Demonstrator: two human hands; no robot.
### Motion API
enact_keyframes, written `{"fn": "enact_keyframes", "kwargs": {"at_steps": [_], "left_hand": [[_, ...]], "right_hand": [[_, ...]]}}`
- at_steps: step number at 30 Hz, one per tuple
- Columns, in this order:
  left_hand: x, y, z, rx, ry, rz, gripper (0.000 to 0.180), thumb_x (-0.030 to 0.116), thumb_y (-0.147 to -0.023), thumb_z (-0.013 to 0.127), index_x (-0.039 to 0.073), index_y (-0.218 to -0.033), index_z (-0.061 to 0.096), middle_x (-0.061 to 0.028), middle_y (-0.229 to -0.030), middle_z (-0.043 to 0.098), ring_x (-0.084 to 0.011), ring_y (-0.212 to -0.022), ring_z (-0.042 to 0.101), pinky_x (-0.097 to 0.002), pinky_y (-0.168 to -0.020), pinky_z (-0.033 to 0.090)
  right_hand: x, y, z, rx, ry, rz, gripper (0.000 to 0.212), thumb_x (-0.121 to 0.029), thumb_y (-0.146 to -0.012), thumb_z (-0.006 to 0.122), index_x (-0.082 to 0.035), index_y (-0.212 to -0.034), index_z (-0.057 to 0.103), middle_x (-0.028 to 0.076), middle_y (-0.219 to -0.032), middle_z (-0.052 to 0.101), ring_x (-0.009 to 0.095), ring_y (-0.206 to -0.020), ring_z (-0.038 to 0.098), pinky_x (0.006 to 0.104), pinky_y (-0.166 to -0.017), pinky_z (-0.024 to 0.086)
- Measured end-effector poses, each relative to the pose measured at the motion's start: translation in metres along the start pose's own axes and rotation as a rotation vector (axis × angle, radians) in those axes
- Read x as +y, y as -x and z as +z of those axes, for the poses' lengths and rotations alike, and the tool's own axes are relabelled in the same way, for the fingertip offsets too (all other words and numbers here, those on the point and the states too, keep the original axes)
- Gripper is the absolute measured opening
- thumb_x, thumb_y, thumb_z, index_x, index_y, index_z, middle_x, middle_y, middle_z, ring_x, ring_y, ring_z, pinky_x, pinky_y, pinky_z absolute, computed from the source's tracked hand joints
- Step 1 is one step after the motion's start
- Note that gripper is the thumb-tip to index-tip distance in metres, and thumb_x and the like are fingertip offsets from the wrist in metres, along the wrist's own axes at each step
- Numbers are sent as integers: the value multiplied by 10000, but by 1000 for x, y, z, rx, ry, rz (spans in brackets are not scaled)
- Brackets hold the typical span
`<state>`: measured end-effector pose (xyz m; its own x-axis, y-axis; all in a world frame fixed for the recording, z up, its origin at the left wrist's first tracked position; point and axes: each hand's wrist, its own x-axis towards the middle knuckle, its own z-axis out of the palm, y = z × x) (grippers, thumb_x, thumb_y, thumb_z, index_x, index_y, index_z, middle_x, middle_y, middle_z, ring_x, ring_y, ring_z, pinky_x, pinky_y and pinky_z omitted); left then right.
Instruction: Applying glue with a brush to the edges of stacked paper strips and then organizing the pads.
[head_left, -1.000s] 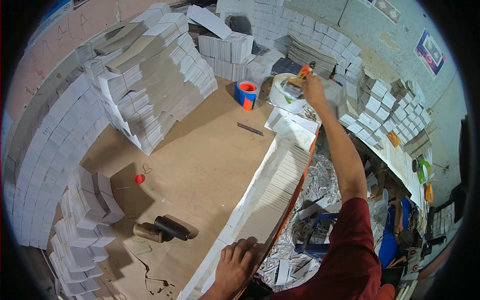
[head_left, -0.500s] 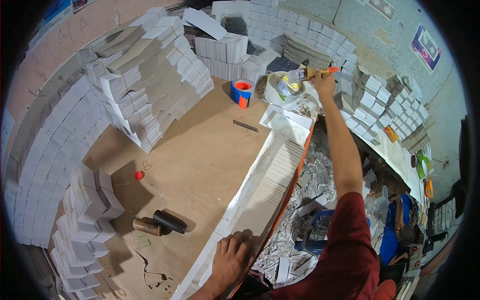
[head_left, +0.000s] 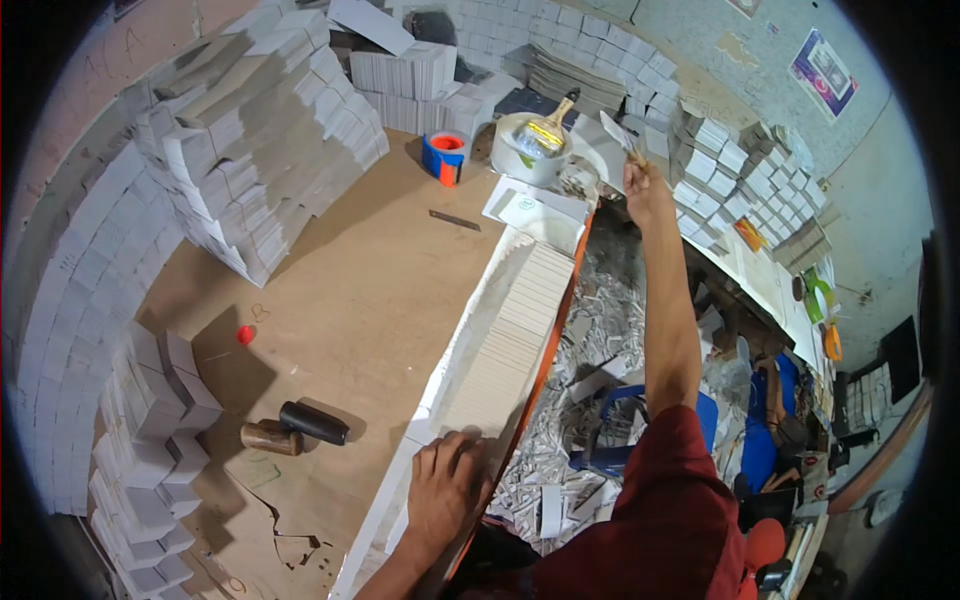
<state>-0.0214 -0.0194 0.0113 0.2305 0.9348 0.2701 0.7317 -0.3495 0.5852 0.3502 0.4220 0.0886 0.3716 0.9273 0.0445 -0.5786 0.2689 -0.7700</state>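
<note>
So the right hand has just swung off to the right of the white tub, fingers closed round what looks like a brush, pale end up. Half a second ago it was right over the tub, so I'd say the dipping bit is done for now, though I can't tell how loaded it is. Left hand hasn't really budged: fingers slightly curled, nothing gripped, resting on the near end of the long paper row along the surface edge.

Count: two brushes (the second brush sits across the tub), one tub, one tape roll, one red cap, one dark flat strip, two stubby cylinders, black and brown.
</note>
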Motion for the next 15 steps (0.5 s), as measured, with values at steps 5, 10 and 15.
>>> {"fn": "enact_keyframes", "kwargs": {"at_steps": [5, 10, 15], "left_hand": [[0, -2, 7, 22, 57, 14, 508, 150, -779, 783, 61, -1250, 614, -146, -1289, 559, -381, -1174, 517, -496, -1014, 417], [1, -7, 8, 125, 38, 49, 351, 170, -860, 758, 3, -1150, 653, -156, -1268, 617, -340, -1159, 590, -465, -974, 473], [-6, 0, 13, 148, 33, 38, 349, 137, -812, 784, 15, -1112, 655, -151, -1265, 620, -337, -1149, 589, -464, -967, 483]], "right_hand": [[-20, 122, -8, -201, -62, 222, 205, -188, -1024, 643, 7, -1084, 626, 85, -967, 688, 192, -835, 672, 284, -740, 578], [-27, 221, 17, -338, 369, 212, 167, -171, -1030, 632, -10, -1055, 669, 96, -1022, 706, 178, -854, 667, 292, -761, 563], [7, 302, 25, -470, 850, -116, 228, -178, -1028, 648, 36, -1103, 669, 112, -1044, 721, 123, -877, 657, 270, -780, 531]]}}
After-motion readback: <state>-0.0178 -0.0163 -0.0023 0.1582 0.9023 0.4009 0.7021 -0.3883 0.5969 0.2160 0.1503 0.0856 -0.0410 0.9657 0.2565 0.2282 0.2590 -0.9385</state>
